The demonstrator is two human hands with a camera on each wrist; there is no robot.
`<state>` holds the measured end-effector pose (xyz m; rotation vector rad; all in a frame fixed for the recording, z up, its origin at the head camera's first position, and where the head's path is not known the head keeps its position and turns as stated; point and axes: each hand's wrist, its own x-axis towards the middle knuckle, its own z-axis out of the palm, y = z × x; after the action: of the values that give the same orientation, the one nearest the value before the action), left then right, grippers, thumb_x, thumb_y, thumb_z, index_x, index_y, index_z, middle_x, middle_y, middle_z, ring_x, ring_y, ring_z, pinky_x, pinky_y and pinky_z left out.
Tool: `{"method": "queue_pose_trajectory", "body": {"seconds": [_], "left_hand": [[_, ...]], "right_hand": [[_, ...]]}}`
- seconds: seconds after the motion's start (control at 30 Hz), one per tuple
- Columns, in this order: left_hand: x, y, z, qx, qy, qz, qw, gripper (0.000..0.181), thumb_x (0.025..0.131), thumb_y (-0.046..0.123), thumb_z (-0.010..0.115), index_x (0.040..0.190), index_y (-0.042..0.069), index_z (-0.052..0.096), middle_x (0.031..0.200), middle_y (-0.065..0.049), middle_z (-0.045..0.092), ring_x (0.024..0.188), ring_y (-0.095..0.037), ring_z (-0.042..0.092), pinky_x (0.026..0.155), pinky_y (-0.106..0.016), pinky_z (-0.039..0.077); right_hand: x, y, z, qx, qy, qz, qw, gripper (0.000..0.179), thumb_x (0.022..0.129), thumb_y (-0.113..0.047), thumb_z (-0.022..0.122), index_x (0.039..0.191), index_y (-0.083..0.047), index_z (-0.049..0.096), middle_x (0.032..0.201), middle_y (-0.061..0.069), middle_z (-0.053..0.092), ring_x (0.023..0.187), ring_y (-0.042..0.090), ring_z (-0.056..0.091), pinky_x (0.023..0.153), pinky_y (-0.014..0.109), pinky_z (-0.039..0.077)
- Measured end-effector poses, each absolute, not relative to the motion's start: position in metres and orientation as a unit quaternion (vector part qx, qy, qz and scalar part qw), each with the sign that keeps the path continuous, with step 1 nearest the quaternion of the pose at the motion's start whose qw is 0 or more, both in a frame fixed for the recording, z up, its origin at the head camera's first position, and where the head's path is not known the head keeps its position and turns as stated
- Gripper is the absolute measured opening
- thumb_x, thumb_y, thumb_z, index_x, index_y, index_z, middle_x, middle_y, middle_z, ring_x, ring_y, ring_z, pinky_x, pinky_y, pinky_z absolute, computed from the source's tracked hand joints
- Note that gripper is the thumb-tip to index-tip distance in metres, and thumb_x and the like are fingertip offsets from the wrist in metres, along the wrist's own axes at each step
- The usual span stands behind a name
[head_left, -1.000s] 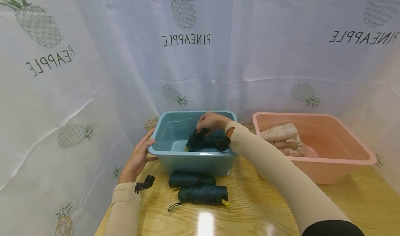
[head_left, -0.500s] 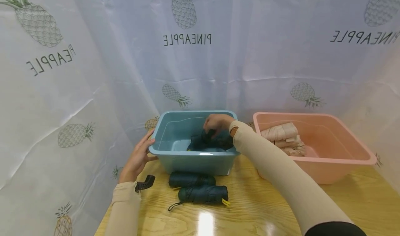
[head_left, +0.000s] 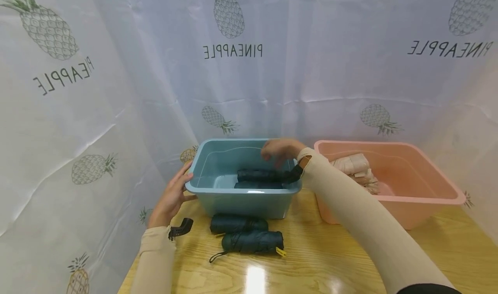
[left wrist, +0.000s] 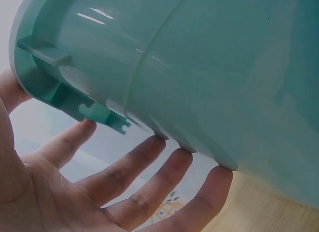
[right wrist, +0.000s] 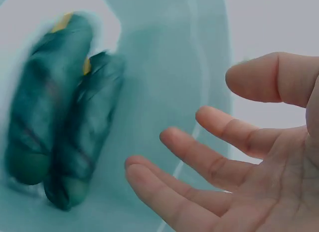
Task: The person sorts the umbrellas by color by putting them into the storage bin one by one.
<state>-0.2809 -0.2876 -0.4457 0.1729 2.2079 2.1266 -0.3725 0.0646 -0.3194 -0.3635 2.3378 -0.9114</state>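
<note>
My left hand (head_left: 171, 197) is at the left side of a blue plastic bin (head_left: 241, 203); in the left wrist view its extended fingertips touch the bin's outer wall (left wrist: 199, 82). Inside the bin, two dark folded umbrellas lie side by side, the left umbrella (right wrist: 47, 102) and the right umbrella (right wrist: 92, 127) in the right wrist view. Over them hovers my right hand (head_left: 283, 150), fingers spread and holding nothing. Two more dark folded umbrellas lie on the table before the bin: a rear umbrella (head_left: 239, 223) and a front umbrella (head_left: 253, 242) with a wrist loop and yellow tag.
To the right stands a pink plastic bin (head_left: 393, 205) holding beige wrapped bundles (head_left: 352, 164), partly behind the right sleeve. A pineapple-print curtain (head_left: 330, 69) hangs behind and to the left of the wooden table (head_left: 311, 259).
The right hand lowered a folded umbrella beside another in the blue bin, let go of it, then rose and moved right. The left hand stays at the bin's side.
</note>
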Motion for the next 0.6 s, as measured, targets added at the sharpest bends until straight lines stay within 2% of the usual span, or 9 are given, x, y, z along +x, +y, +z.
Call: {"method": "queue_pose_trajectory", "body": {"seconds": [0.13,0.33,0.5,0.6], "left_hand": [[-0.281,-0.287,-0.446,0.063,0.717,0.694,0.038,0.062,0.109,0.041,0.046,0.165,0.032,0.021,0.168,-0.013,0.024,0.148,-0.046,0.035,0.104,-0.072,0.043],[-0.283,-0.288,-0.446,0.065,0.718,0.692,0.037,0.062,0.109,0.040,0.046,0.165,0.032,0.020,0.170,-0.012,0.019,0.149,-0.046,0.033,0.105,-0.073,0.041],[-0.283,-0.287,-0.446,0.063,0.720,0.691,0.034,0.061,0.109,0.041,0.046,0.165,0.031,0.021,0.169,-0.012,0.021,0.148,-0.046,0.035,0.104,-0.073,0.042],[-0.284,-0.287,-0.446,0.062,0.720,0.690,0.032,0.060,0.109,0.041,0.045,0.164,0.033,0.022,0.168,-0.012,0.024,0.144,-0.044,0.040,0.104,-0.071,0.044]], "right_hand": [[-0.363,0.070,-0.303,-0.165,0.872,-0.360,0.288,0.049,0.108,-0.025,0.045,0.150,0.000,0.042,0.146,0.022,0.052,0.129,0.041,0.058,0.108,0.052,0.050],[-0.341,0.081,-0.291,-0.205,0.858,-0.395,0.257,0.036,0.107,-0.023,0.050,0.139,-0.007,0.054,0.135,0.016,0.061,0.122,0.037,0.062,0.104,0.048,0.053],[-0.310,0.098,-0.293,-0.279,0.836,-0.422,0.212,0.032,0.107,-0.021,0.053,0.136,-0.007,0.057,0.127,0.013,0.066,0.112,0.031,0.066,0.101,0.048,0.054],[-0.291,0.108,-0.300,-0.334,0.808,-0.447,0.190,0.030,0.107,-0.018,0.053,0.134,-0.004,0.056,0.123,0.015,0.065,0.110,0.032,0.066,0.099,0.044,0.056]]}}
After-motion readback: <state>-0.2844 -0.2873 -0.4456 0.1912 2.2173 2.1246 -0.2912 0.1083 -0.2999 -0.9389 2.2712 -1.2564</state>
